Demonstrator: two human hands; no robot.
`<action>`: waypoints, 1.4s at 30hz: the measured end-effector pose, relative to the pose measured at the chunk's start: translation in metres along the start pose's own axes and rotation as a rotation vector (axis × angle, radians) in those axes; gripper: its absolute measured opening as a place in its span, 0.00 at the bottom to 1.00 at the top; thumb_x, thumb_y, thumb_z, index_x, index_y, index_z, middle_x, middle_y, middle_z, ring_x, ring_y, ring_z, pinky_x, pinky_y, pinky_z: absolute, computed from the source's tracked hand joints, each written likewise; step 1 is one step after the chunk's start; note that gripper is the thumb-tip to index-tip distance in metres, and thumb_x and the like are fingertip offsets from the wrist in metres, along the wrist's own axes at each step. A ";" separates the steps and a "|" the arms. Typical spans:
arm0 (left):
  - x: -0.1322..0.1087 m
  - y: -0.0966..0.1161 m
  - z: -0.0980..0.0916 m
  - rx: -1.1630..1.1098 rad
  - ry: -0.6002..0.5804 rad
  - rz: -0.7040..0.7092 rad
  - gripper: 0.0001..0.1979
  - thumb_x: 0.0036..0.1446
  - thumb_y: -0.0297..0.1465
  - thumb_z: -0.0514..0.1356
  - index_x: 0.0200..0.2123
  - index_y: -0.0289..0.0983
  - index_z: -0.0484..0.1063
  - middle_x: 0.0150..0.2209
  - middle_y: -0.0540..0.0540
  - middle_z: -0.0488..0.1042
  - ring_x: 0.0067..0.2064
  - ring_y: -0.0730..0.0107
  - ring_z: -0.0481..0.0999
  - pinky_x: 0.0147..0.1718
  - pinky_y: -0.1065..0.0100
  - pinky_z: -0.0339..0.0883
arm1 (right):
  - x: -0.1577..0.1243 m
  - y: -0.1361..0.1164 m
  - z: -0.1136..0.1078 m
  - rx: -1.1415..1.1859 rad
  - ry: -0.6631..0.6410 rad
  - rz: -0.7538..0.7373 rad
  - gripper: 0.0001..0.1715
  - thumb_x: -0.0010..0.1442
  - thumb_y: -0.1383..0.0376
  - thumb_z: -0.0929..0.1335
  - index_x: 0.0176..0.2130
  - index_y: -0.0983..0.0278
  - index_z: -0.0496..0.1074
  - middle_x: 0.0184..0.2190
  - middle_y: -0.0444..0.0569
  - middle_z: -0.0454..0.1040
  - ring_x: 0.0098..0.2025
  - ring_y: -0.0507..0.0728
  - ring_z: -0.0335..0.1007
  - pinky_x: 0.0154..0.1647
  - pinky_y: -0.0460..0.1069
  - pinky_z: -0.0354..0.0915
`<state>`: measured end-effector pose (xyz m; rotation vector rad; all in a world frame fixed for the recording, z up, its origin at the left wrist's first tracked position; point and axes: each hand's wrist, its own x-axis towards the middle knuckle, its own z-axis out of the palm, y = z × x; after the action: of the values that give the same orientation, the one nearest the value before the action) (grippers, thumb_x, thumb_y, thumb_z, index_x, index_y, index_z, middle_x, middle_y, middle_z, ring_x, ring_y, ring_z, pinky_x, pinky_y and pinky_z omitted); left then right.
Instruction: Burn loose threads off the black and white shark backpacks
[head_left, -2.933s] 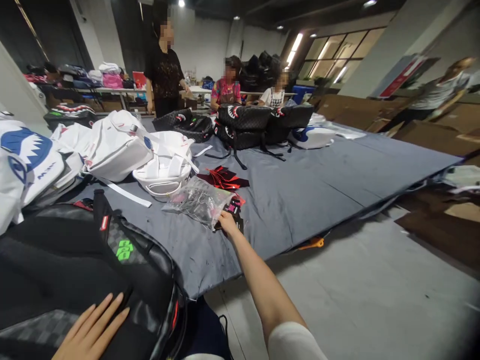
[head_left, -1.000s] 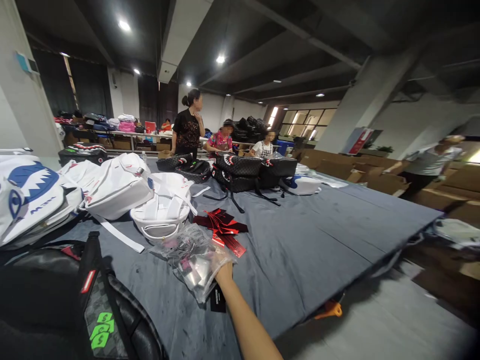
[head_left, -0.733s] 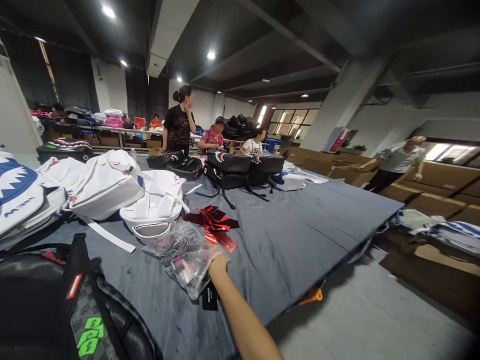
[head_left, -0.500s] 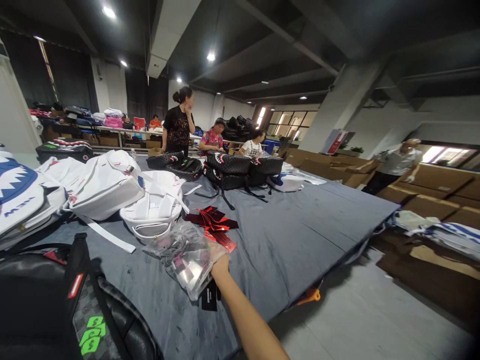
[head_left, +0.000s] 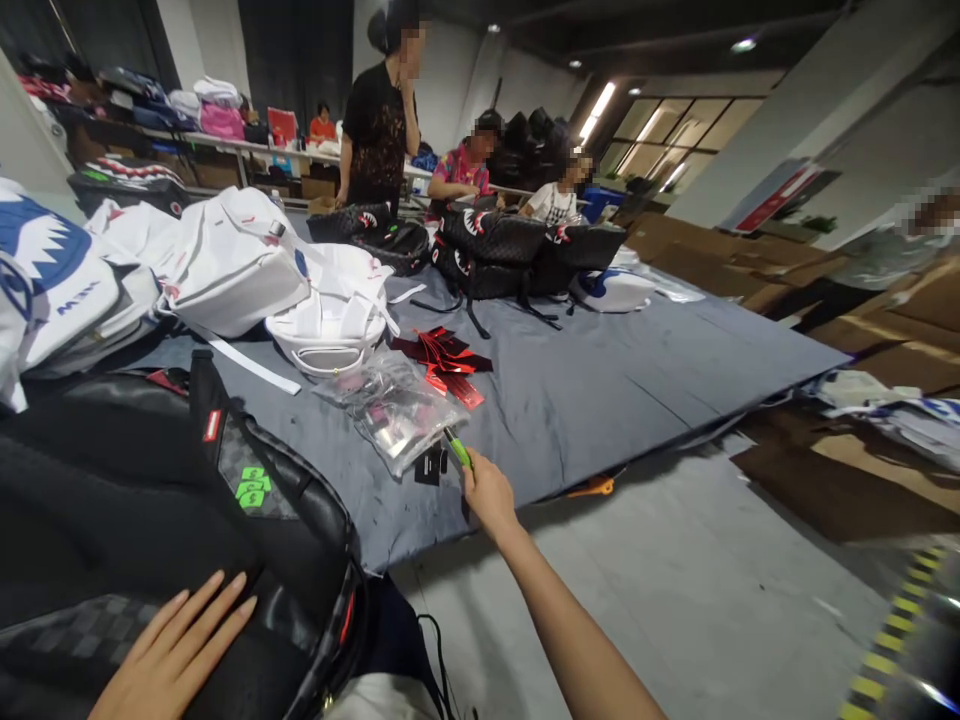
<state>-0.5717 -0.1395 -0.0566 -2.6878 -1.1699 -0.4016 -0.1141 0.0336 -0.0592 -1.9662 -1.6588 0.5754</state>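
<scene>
My left hand (head_left: 180, 650) lies flat with fingers spread on a black backpack (head_left: 112, 470), which has a checkered panel and green patches. Between the closed fingers of my right hand (head_left: 489, 490) is a slim green-and-black tool (head_left: 458, 448); its exact kind is unclear. The tool's tip points toward a clear plastic bag (head_left: 405, 420) with small pink and silvery items inside. Beside the bag lies a black tag (head_left: 430, 466). Just behind it is a fanned pile of red and black tags (head_left: 442, 360).
White backpacks (head_left: 232, 260) crowd the left of the grey-covered table (head_left: 592, 400). Black shark-face backpacks (head_left: 491, 240) stand at its far side. Several people are beyond the table, one standing (head_left: 379, 130). Cardboard boxes (head_left: 690, 250) line the right, and an orange clamp-like piece (head_left: 592, 488) juts from the table edge.
My right hand has drawn back from beside the plastic bag, and the green-and-black tool now shows in it. My left hand has come into view on the black backpack. The view has tilted down.
</scene>
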 end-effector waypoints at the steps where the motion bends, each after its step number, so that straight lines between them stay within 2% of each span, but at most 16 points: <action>1: 0.001 0.001 -0.002 -0.010 -0.023 -0.010 0.47 0.55 0.59 0.51 0.70 0.36 0.48 0.67 0.40 0.59 0.67 0.51 0.59 0.65 0.56 0.46 | -0.008 0.002 -0.005 0.095 -0.045 0.019 0.22 0.64 0.63 0.61 0.55 0.65 0.67 0.45 0.59 0.75 0.50 0.63 0.70 0.54 0.58 0.62; 4: 0.004 0.004 -0.011 -0.026 -0.014 -0.009 0.49 0.55 0.59 0.52 0.69 0.34 0.50 0.69 0.38 0.55 0.69 0.49 0.55 0.67 0.55 0.41 | -0.031 -0.002 -0.016 0.407 -0.204 0.047 0.24 0.60 0.51 0.64 0.49 0.64 0.67 0.37 0.53 0.78 0.39 0.60 0.75 0.45 0.55 0.69; 8: 0.005 0.006 -0.016 -0.022 0.016 0.012 0.47 0.55 0.56 0.56 0.69 0.33 0.51 0.69 0.37 0.55 0.69 0.49 0.53 0.68 0.55 0.39 | -0.050 -0.026 -0.029 0.723 -0.330 0.064 0.29 0.56 0.45 0.66 0.48 0.61 0.64 0.41 0.54 0.79 0.37 0.58 0.77 0.40 0.55 0.72; 13: 0.007 0.007 -0.018 -0.014 0.031 0.009 0.46 0.55 0.53 0.58 0.69 0.33 0.52 0.69 0.38 0.55 0.70 0.50 0.52 0.68 0.54 0.38 | -0.059 -0.064 -0.043 1.219 -0.345 0.162 0.26 0.51 0.54 0.75 0.45 0.61 0.68 0.41 0.51 0.80 0.37 0.56 0.78 0.35 0.50 0.73; 17: 0.003 0.010 -0.018 0.002 0.019 0.008 0.47 0.55 0.55 0.57 0.69 0.33 0.51 0.69 0.38 0.54 0.70 0.51 0.52 0.68 0.54 0.37 | -0.067 -0.088 -0.044 1.341 -0.359 0.192 0.26 0.47 0.56 0.78 0.40 0.62 0.68 0.39 0.51 0.80 0.37 0.57 0.78 0.36 0.49 0.73; 21: -0.010 0.019 -0.013 0.007 0.034 -0.017 0.48 0.54 0.56 0.57 0.69 0.35 0.51 0.69 0.39 0.55 0.69 0.50 0.53 0.68 0.54 0.38 | -0.078 -0.103 -0.044 1.256 -0.350 0.096 0.25 0.49 0.54 0.77 0.40 0.61 0.66 0.38 0.49 0.80 0.38 0.56 0.77 0.38 0.49 0.71; 24: -0.017 0.027 -0.010 -0.052 0.092 -0.005 0.45 0.56 0.60 0.50 0.69 0.40 0.53 0.66 0.42 0.62 0.67 0.50 0.60 0.64 0.54 0.52 | -0.089 -0.112 -0.043 1.054 -0.339 -0.100 0.21 0.55 0.54 0.73 0.41 0.61 0.66 0.30 0.43 0.77 0.31 0.52 0.72 0.35 0.46 0.66; 26: -0.012 0.031 -0.015 -0.156 0.156 -0.042 0.39 0.60 0.59 0.44 0.68 0.45 0.54 0.63 0.45 0.66 0.64 0.53 0.65 0.59 0.55 0.61 | -0.099 -0.121 -0.040 0.896 -0.427 -0.211 0.20 0.59 0.53 0.70 0.45 0.62 0.66 0.27 0.41 0.73 0.29 0.50 0.68 0.33 0.46 0.64; 29: 0.017 0.037 -0.037 -0.348 0.279 -0.276 0.28 0.65 0.45 0.50 0.66 0.48 0.56 0.62 0.47 0.68 0.62 0.58 0.68 0.58 0.58 0.65 | -0.116 -0.141 -0.032 0.704 -0.556 -0.357 0.22 0.62 0.55 0.67 0.52 0.62 0.68 0.30 0.43 0.72 0.32 0.52 0.68 0.34 0.47 0.64; 31: 0.048 0.040 -0.056 -0.506 0.367 -0.414 0.26 0.65 0.37 0.54 0.65 0.50 0.57 0.59 0.47 0.71 0.57 0.62 0.73 0.55 0.62 0.68 | -0.128 -0.154 -0.029 0.593 -0.564 -0.469 0.21 0.65 0.57 0.64 0.55 0.61 0.69 0.35 0.45 0.74 0.35 0.53 0.69 0.37 0.48 0.64; 33: 0.078 0.039 -0.072 -0.713 0.380 -0.479 0.28 0.66 0.36 0.54 0.67 0.49 0.53 0.58 0.45 0.72 0.50 0.67 0.77 0.48 0.66 0.72 | -0.137 -0.165 -0.027 0.497 -0.569 -0.553 0.19 0.66 0.60 0.62 0.55 0.60 0.70 0.39 0.47 0.75 0.37 0.53 0.69 0.41 0.49 0.64; 35: 0.101 0.037 -0.080 -0.816 0.318 -0.447 0.25 0.66 0.36 0.54 0.65 0.46 0.58 0.52 0.44 0.75 0.46 0.68 0.77 0.45 0.68 0.72 | -0.144 -0.171 -0.026 0.438 -0.598 -0.601 0.19 0.67 0.61 0.61 0.54 0.60 0.71 0.43 0.48 0.76 0.40 0.54 0.70 0.43 0.49 0.63; 37: 0.112 0.040 -0.082 -0.839 0.199 -0.378 0.16 0.67 0.36 0.54 0.55 0.43 0.71 0.43 0.45 0.77 0.42 0.69 0.76 0.43 0.69 0.70 | -0.151 -0.173 -0.023 0.409 -0.644 -0.601 0.18 0.66 0.60 0.62 0.51 0.61 0.73 0.42 0.48 0.77 0.40 0.55 0.70 0.42 0.48 0.63; 39: 0.111 0.048 -0.080 -0.821 0.105 -0.352 0.14 0.67 0.36 0.52 0.44 0.40 0.76 0.35 0.47 0.76 0.37 0.70 0.76 0.38 0.70 0.69 | -0.157 -0.173 -0.020 0.376 -0.695 -0.570 0.15 0.65 0.59 0.64 0.46 0.63 0.75 0.34 0.45 0.76 0.34 0.53 0.67 0.35 0.46 0.61; 42: 0.095 0.051 -0.078 -0.808 0.060 -0.387 0.17 0.68 0.37 0.49 0.39 0.39 0.76 0.31 0.47 0.75 0.33 0.70 0.74 0.33 0.69 0.67 | -0.160 -0.163 -0.020 0.263 -0.758 -0.598 0.14 0.65 0.59 0.64 0.43 0.63 0.75 0.28 0.42 0.72 0.28 0.50 0.63 0.30 0.45 0.57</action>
<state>-0.4858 -0.1299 0.0447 -2.9992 -1.8181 -1.2378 -0.2547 -0.1042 0.0574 -1.0077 -2.3151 1.3021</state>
